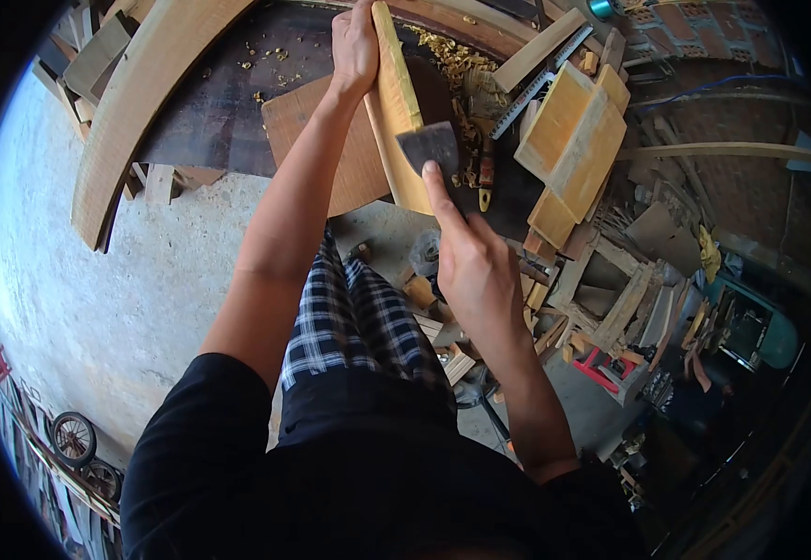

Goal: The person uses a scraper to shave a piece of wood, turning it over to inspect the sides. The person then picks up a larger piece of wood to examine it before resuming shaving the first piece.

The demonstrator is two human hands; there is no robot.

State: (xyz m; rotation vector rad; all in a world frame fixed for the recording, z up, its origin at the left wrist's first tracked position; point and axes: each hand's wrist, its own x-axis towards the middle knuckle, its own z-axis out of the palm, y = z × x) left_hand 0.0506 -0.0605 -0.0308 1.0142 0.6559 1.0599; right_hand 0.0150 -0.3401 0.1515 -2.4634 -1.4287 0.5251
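Note:
My left hand [356, 47] grips the far end of a long, slightly curved yellowish board [396, 112], which stands on its edge over the dark bench. In my right hand [473, 252] is a scraper with a wide dark blade [431, 147]; its handle is hidden under my palm. My index finger lies stretched along the blade. The blade's left corner meets the board's upper edge near its closer end. A flat brown wooden piece [307, 140] lies to the left of the board.
The dark bench [209, 112] carries curly wood shavings [461, 61], a brush [486, 177], a metal ruler [541, 84] and stacked boards [573, 131]. A long curved plank [148, 93] juts over its left side. Wood scraps and a red stool [603, 369] stand at right.

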